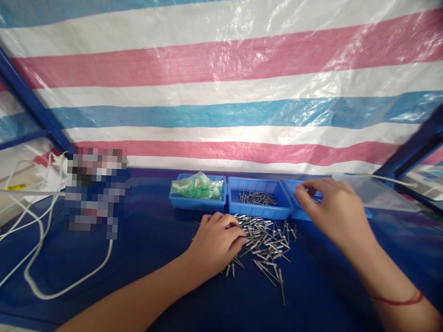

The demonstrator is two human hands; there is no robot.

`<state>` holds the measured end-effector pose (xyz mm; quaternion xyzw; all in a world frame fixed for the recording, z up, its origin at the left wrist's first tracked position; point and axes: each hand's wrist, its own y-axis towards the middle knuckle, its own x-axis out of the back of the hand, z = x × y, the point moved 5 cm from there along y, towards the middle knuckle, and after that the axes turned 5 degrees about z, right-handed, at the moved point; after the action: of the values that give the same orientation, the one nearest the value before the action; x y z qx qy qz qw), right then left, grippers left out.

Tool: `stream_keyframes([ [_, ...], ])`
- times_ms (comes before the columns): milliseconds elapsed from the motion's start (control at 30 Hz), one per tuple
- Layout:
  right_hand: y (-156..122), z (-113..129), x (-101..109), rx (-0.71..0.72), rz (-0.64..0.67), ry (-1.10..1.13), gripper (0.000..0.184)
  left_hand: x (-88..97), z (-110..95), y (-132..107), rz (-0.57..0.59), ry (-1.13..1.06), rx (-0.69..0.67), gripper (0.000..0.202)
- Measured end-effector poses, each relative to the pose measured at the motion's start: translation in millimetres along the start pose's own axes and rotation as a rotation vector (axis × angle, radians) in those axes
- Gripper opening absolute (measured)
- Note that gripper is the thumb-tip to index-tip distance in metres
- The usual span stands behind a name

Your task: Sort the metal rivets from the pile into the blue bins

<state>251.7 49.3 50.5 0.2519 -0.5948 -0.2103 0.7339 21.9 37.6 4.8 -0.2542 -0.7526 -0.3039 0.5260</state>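
Observation:
A loose pile of blind rivets [264, 237], silvery with thin stems, lies on the blue tabletop. My left hand [217, 240] rests at the pile's left edge, fingers curled and thumb drawn in; whatever is between the fingertips is hidden. Over the right blue bin [297, 212] hovers my right hand [334, 206], thumb and forefinger bent together in a pinch. Anything in that pinch is too small to make out. The hand covers much of this bin. The middle blue bin [260, 210] holds several rivets or pins lying in a heap.
At the left of the row, a blue bin [197, 204] holds green-and-clear plastic packets [201, 187]. White cables [39, 285] loop over the table's left side, near a blurred-out patch. A translucent lid or sheet [376, 194] lies at back right. Striped sheeting [225, 97] hangs behind.

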Motion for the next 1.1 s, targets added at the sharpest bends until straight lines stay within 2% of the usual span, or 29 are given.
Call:
stream_keyframes([
  [100,-8,39,1,0.122,0.092,0.183,0.02,1.9,-1,0,-0.007,0.023,-0.01,0.023],
  [167,-14,64,-2,0.241,0.22,0.314,0.019,3.1,-1,0,-0.024,0.009,0.002,0.021],
  [300,-25,90,-9,0.382,0.412,0.478,0.009,5.4,4,1,-0.09,-0.079,0.064,0.016],
  [467,-27,91,-15,0.362,0.491,0.577,0.012,8.5,8,2,-0.177,-0.208,0.083,0.012],
  [833,-30,87,-26,0.231,0.493,0.721,0.014,14.1,10,1,-0.325,-0.387,0.059,0.008],
  [933,-29,87,-27,0.176,0.471,0.782,0.015,15.7,10,2,-0.35,-0.493,0.046,0.007],
  [1100,-28,90,-24,0.158,0.516,0.862,0.019,18.9,11,3,-0.363,-0.635,0.026,0.009],
])
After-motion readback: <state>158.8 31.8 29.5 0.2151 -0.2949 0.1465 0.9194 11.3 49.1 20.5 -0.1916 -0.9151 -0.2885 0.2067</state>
